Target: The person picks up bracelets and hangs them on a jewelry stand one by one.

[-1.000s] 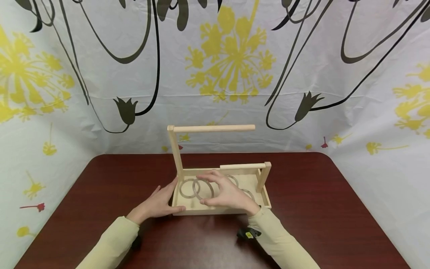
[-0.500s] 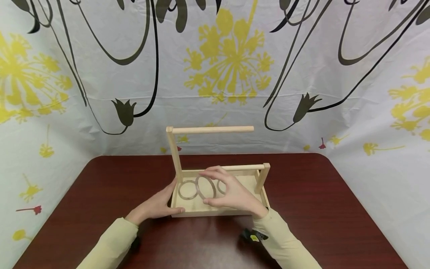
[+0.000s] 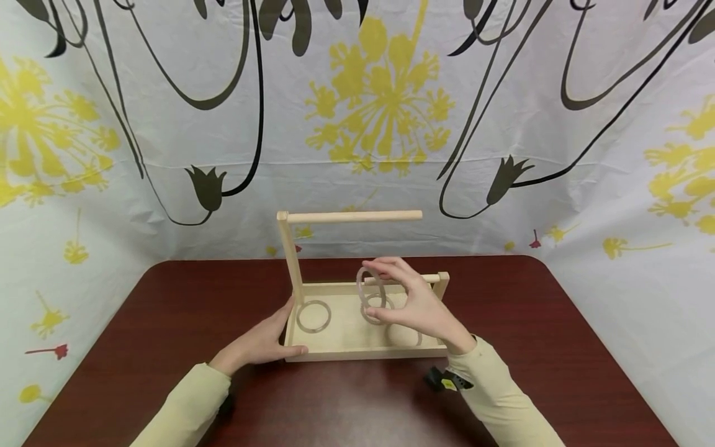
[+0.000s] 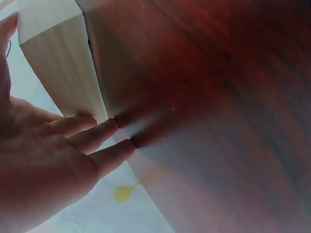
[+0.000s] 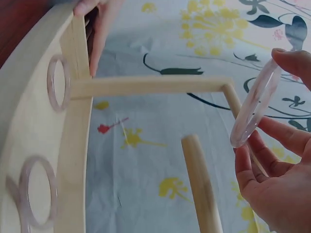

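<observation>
A wooden bracelet stand point(image 3: 347, 329) with a shallow tray base and two bars stands on the table. My right hand point(image 3: 420, 307) pinches a translucent pale bangle point(image 5: 255, 107) between thumb and fingers, holding it upright above the tray and near the free end of the lower bar point(image 5: 198, 170). Another bangle point(image 3: 329, 316) lies at the tray's left end. Two more are at the right, partly behind my right hand. My left hand point(image 3: 261, 335) rests against the stand's left end, thumb at the front rim; its fingers point(image 4: 99, 138) lie fairly straight along the outer side.
The higher bar point(image 3: 354, 216) juts rightward from a tall left post point(image 3: 291, 257); its right end is free. A shorter post point(image 3: 441, 285) carries the lower bar. Dark red table point(image 3: 530, 347) surrounds the stand, with a patterned curtain point(image 3: 363, 124) behind.
My right hand has lifted the bangle off the tray and carried it right and upward, turning it more upright. My left hand has stayed at the stand's left end.
</observation>
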### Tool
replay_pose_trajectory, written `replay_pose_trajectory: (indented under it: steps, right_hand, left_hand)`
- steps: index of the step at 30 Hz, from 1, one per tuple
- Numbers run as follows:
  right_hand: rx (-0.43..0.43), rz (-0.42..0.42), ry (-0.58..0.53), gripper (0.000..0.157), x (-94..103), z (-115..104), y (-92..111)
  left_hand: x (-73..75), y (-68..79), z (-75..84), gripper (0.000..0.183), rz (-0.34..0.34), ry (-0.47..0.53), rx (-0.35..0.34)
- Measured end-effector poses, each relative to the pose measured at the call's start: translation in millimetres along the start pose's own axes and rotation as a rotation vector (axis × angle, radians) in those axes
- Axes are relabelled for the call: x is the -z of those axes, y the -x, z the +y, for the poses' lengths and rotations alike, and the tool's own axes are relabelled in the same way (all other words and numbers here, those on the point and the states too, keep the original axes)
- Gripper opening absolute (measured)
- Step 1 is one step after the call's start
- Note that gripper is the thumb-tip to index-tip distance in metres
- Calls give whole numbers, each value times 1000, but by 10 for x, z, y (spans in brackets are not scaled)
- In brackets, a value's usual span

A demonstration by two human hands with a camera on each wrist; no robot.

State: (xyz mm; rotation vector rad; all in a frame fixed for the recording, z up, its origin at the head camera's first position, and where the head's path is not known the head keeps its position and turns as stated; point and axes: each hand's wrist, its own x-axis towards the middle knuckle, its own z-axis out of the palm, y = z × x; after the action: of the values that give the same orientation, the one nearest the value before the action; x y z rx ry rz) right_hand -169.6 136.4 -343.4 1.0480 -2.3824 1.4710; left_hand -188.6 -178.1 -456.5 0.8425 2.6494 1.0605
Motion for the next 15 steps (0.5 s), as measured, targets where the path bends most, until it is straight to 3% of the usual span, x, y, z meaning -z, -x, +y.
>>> replay_pose_trajectory:
  steps: [3,15]
  right_hand:
    - [29,9,25,60,85,-109,7]
    - [62,22,132,61,293,-48,63]
  left_hand:
    - [13,9,16,112,-5,6,8]
    - [21,5,46,112,-10,8,23]
